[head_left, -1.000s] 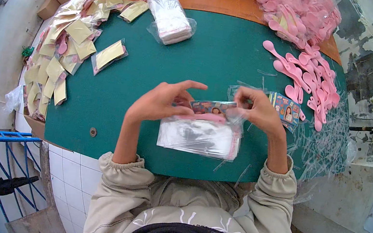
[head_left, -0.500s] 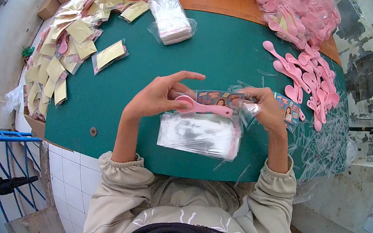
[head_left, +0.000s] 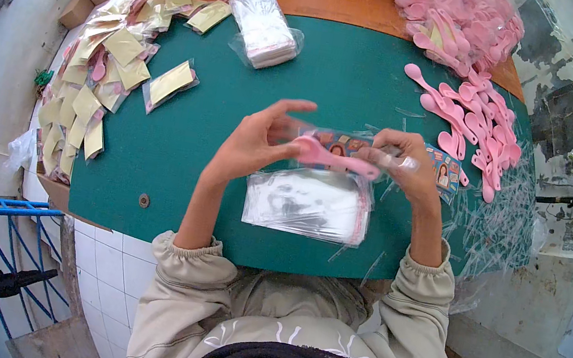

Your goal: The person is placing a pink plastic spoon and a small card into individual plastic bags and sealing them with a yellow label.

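Note:
Above the near middle of the table, my left hand (head_left: 251, 143) grips a pink spoon (head_left: 331, 158) by its bowl end, index finger raised. The spoon's handle points right, toward my right hand (head_left: 408, 168). Just behind the spoon is a blue printed card (head_left: 352, 146), partly covered by it and by my fingers. My right fingers are closed at the card's right end on shiny clear plastic, which looks like a small bag; motion blurs it. Below both hands lies a stack of clear plastic bags (head_left: 305, 204). More printed cards (head_left: 443, 172) lie beside my right hand.
Loose pink spoons (head_left: 491, 140) lie at the right, below a bagged heap of spoons (head_left: 469, 17). Clear plastic strips (head_left: 489, 226) litter the right edge. Filled packets with cream backs (head_left: 80, 109) pile up at left. A wrapped bag bundle (head_left: 264, 29) sits farther back.
My left hand has moved right with the pink spoon, bringing it nearer my right hand. My right hand has shifted only slightly.

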### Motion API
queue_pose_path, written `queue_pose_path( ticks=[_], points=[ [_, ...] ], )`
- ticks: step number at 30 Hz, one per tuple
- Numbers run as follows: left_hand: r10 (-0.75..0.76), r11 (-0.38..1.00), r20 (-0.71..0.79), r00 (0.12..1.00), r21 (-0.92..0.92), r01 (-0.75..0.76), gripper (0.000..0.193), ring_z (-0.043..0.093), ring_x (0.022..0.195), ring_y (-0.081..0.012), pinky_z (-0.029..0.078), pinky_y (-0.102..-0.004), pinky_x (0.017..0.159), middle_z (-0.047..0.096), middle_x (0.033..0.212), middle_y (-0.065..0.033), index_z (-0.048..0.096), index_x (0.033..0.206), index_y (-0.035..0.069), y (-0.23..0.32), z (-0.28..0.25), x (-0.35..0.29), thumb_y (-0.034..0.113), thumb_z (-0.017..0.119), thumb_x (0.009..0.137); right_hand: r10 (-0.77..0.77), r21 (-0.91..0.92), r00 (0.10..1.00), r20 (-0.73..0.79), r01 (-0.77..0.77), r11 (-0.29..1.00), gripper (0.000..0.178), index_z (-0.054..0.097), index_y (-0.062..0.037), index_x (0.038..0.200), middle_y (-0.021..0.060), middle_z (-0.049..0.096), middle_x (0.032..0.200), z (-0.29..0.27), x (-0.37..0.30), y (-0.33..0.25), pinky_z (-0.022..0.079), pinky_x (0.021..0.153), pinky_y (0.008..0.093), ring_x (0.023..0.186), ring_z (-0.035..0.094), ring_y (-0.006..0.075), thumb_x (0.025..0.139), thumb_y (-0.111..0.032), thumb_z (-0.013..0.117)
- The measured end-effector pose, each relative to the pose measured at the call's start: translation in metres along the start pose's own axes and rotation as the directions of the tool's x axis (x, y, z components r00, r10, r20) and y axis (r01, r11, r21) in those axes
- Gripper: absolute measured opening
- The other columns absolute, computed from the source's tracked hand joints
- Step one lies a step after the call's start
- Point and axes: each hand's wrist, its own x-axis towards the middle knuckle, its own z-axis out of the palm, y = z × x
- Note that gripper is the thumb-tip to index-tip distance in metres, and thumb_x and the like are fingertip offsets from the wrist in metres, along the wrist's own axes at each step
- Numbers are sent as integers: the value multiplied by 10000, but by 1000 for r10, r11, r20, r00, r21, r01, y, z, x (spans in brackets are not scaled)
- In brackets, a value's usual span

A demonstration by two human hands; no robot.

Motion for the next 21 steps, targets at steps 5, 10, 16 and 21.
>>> queue_pose_path(
  ticks=[5,10,16,21],
  points=[
    [-266,964,-108,958,-48,262,371,579,891,-147,500,-283,725,594,991,-100,435,1198,7,-10,20,5,214,497,896,-244,-387,901,-360,94,917,234,645,-56,893,70,625,830,15,1,-2,426,619,281,671,527,158,718,-208,675],
    [-331,830,111,937,-439,345,370,584,893,-145,502,-270,733,575,1041,-99,434,1172,-40,-27,37,6,235,438,925,-523,-310,828,202,561,768,328,605,-69,1024,95,600,1008,19,7,-10,434,615,288,669,536,189,748,-239,658],
    [-405,783,110,907,-470,407,341,597,855,-153,522,-278,710,594,963,-78,403,1210,-1,-14,43,7,189,431,927,110,91,979,-174,-95,991,403,497,-5,1112,56,626,779,29,13,21,397,525,210,593,504,58,771,-160,645],
    [-387,844,193,902,-320,431,486,608,925,-277,532,-358,735,585,1036,-190,201,1347,40,-20,33,5,194,404,933,72,-104,938,-338,-114,988,354,521,-14,1075,86,637,788,18,22,33,440,581,259,640,559,122,756,-127,629]
  ],
)
